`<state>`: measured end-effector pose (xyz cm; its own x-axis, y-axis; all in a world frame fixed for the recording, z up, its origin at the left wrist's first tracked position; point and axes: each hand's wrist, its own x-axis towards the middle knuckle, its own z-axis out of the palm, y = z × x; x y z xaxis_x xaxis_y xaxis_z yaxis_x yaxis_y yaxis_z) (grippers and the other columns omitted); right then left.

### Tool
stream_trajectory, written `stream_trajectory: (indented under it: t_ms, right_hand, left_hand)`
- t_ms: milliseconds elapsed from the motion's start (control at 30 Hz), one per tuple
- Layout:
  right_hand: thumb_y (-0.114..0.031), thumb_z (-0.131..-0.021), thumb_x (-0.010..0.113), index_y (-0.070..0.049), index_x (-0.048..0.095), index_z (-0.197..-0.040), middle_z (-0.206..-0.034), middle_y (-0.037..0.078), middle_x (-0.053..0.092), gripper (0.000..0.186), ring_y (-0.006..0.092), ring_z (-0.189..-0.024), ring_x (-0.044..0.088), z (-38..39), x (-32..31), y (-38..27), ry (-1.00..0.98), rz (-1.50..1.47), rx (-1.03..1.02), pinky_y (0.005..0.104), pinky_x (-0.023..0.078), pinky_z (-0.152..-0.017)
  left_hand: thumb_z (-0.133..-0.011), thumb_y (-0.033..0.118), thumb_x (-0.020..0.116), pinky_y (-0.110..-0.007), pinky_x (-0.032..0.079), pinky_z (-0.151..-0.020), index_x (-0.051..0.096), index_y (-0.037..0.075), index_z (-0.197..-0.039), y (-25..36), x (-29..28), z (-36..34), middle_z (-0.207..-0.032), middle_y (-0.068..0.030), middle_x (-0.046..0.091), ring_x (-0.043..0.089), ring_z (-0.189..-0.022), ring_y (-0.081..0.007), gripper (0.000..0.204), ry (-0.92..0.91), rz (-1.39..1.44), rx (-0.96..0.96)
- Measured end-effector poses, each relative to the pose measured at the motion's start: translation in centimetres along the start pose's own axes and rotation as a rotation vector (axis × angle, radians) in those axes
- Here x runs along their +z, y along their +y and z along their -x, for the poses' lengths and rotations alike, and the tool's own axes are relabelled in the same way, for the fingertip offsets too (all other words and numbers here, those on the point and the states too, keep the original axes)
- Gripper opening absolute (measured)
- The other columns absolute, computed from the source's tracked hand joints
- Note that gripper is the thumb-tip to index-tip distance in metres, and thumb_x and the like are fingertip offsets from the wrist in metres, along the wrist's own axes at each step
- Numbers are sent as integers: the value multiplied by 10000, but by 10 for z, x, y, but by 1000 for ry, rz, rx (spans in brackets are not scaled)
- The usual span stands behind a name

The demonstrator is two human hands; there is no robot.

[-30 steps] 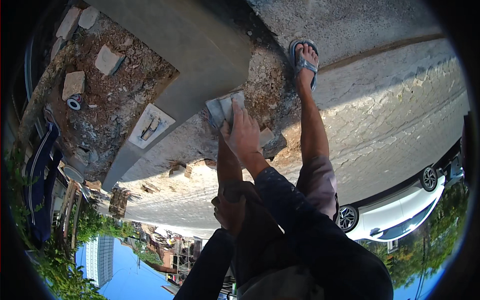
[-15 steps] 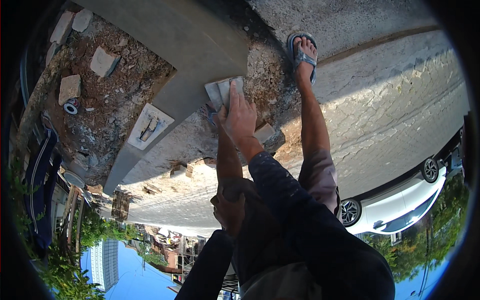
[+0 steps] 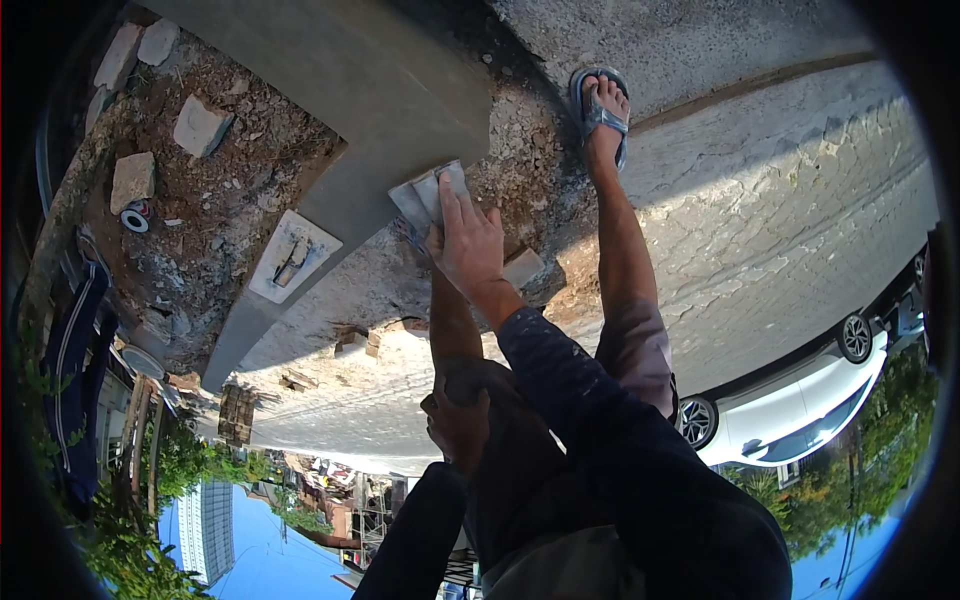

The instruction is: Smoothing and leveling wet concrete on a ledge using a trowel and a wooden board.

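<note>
My right hand [image 3: 472,243] is closed on a flat steel finishing trowel [image 3: 418,200], fingers stretched forward over its back. The blade lies on the smooth grey cement top of a low wall [image 3: 410,120], near the edge closest to me. The trowel's handle is hidden under my palm. Farther down, my left hand [image 3: 462,430] rests curled on my bent left knee, its fingers only partly visible. Left of the trowel, a pale rectangular float [image 3: 313,245] with a dark handle lies on the narrower stretch of wall.
Inside the wall's corner is rubble soil with broken blocks [image 3: 201,126] and a white roll [image 3: 135,218]. My sandalled right foot [image 3: 603,105] stands beyond the wall's right end. A white car [image 3: 790,410] is parked on the paving at right. Dark clothing [image 3: 75,350] hangs at left.
My right hand has slid the trowel a little left and toward me along the cement, turning it slightly. My left hand stays on the knee.
</note>
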<state>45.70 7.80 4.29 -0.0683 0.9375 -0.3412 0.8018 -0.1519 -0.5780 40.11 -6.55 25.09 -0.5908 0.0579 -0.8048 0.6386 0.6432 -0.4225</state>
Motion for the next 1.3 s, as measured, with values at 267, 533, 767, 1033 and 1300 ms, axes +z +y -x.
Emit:
stream_trajectory:
  t_ms: [267, 533, 767, 1033, 1300]
  right_hand:
    - [-231, -816, 665, -24, 349, -1531, -1033, 125, 616, 810, 288, -849, 633, -5, 2, -3, -33, -13, 45, 448, 407, -798]
    - [-201, -803, 685, -35, 339, -1534, -1001, 140, 582, 826, 309, -930, 598, 6, -1, -2, -79, -63, 119, 482, 403, -859]
    - [-91, -927, 539, 0, 396, -1456, -1090, 95, 564, 556, 202, -1002, 550, 16, 9, -2, 352, -1129, 743, 350, 437, -933]
    - [-74, -929, 385, -5, 502, -1345, -1269, 138, 569, 437, 197, -1087, 569, -13, 44, 24, 402, -1231, 624, 300, 427, -989]
    - [-115, -894, 547, 11, 442, -1358, -1151, 114, 514, 492, 228, -1020, 484, 44, 48, -27, 237, -888, 854, 356, 407, -958]
  left_hand:
    - [-743, 416, 812, -535, 480, -1011, 478, 96, -1400, 3, 0, 1, -1280, -228, 519, 584, -1175, -452, 804, -1, -18, -10]
    - [-751, 416, 805, -537, 484, -1001, 478, 114, -1408, 4, 1, 2, -1283, -212, 522, 584, -1168, -445, 794, 19, -34, -7]
    - [-744, 408, 804, -541, 478, -1011, 471, 121, -1416, -7, 5, -3, -1291, -205, 521, 583, -1172, -439, 803, 33, -9, 7]
    - [-756, 392, 799, -535, 481, -990, 477, 115, -1403, -2, 10, 0, -1284, -216, 521, 599, -1134, -449, 774, 34, 12, 67]
    - [-739, 409, 816, -537, 483, -971, 467, 141, -1419, -13, 5, -5, -1293, -214, 511, 587, -1144, -448, 811, 28, 33, 29]
